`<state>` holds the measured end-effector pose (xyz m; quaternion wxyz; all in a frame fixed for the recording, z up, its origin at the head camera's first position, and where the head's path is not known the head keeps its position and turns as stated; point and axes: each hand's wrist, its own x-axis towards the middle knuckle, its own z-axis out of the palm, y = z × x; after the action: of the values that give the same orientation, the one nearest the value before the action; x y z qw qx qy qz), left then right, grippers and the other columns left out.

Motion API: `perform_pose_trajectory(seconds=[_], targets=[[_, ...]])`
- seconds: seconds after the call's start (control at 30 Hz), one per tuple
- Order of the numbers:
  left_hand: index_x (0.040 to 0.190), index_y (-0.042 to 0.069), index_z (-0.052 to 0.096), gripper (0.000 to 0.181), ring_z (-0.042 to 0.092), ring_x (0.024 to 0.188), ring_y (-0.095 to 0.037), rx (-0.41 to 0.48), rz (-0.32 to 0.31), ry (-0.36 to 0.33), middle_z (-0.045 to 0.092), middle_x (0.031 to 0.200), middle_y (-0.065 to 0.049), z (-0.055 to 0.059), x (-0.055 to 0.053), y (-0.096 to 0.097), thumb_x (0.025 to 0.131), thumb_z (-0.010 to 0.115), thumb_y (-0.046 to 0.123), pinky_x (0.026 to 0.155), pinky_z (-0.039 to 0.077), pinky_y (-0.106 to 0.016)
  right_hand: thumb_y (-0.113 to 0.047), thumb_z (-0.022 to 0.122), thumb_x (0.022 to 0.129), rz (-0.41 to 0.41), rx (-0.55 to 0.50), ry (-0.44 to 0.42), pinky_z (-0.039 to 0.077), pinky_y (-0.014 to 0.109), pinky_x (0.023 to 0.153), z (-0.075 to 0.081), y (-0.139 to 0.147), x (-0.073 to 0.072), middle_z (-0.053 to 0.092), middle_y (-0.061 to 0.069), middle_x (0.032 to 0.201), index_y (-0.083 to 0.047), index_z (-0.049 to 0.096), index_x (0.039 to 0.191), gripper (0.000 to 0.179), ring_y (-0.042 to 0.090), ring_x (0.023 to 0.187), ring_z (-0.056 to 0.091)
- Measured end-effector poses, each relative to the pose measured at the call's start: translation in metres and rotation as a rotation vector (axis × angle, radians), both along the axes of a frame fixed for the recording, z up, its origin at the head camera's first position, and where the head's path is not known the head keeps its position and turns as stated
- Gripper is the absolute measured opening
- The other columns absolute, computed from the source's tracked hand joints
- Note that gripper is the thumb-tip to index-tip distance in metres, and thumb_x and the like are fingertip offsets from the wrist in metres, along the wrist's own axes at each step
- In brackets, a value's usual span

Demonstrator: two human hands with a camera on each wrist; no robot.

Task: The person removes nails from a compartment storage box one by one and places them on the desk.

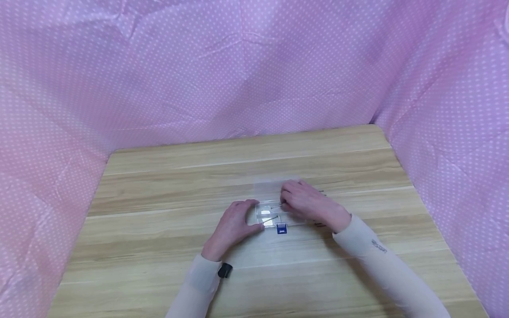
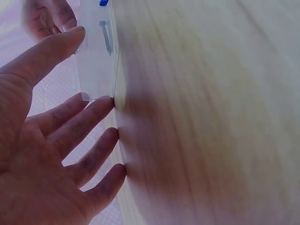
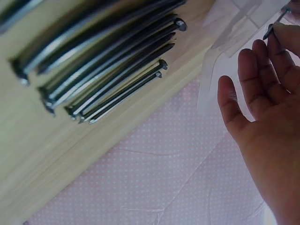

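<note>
A clear plastic box with a blue latch lies on the table, its transparent lid folded back on the far side. My left hand holds the box's left end between thumb and fingers, its other fingertips resting at the tabletop in the left wrist view. One nail lies slanted inside the box. Over the box, my right hand pinches a second nail between thumb and fingertips; part of it is hidden by the fingers. The right hand covers the box's right part in the head view.
Several loose dark nails lie side by side on the wooden table, to the right of the box and partly hidden under my right forearm. Pink dotted cloth hangs behind the table and along both sides.
</note>
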<state>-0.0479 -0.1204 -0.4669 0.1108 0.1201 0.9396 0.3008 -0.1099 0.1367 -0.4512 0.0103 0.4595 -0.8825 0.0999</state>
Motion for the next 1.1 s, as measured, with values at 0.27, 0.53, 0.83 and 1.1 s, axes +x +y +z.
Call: perform_pose_trajectory(seconds=[0.27,0.53,0.83,1.1], targets=[[0.141,0.010,0.060,0.071,0.054,0.130,-0.033,0.008,0.003,0.009,0.065,0.135,-0.010,0.001,0.001,0.000,0.082,0.088,0.038,0.110,0.045,-0.049,-0.007,0.064,0.099,-0.019,-0.087,-0.081,0.054,0.035,0.079,-0.002,0.007,0.004,0.059,-0.002,0.089,-0.010,0.066,0.100,0.004,0.016,0.083,0.057],[0.141,0.011,0.060,0.071,0.054,0.130,-0.034,0.013,0.015,0.009,0.065,0.135,-0.011,0.001,0.002,0.000,0.081,0.088,0.038,0.109,0.045,-0.050,-0.004,0.060,0.101,-0.075,-0.172,-0.200,0.054,0.034,0.086,-0.001,0.015,0.007,0.064,0.000,0.101,-0.007,0.066,0.109,0.011,0.016,0.093,0.060],[0.142,0.012,0.060,0.072,0.053,0.132,-0.035,0.008,0.018,-0.014,0.064,0.137,-0.011,0.001,0.001,0.000,0.082,0.087,0.039,0.111,0.044,-0.051,0.003,0.063,0.098,-0.069,-0.162,-0.106,0.057,0.039,0.089,-0.002,0.026,0.011,0.064,0.005,0.107,-0.004,0.070,0.118,0.022,0.021,0.097,0.063],[0.143,0.011,0.060,0.072,0.053,0.132,-0.035,0.016,0.017,-0.014,0.064,0.138,-0.011,0.002,0.001,0.000,0.082,0.087,0.038,0.112,0.044,-0.051,-0.002,0.072,0.095,-0.088,-0.246,-0.051,0.057,0.038,0.083,-0.007,0.035,0.009,0.065,0.004,0.099,-0.004,0.070,0.105,0.011,0.020,0.091,0.063]])
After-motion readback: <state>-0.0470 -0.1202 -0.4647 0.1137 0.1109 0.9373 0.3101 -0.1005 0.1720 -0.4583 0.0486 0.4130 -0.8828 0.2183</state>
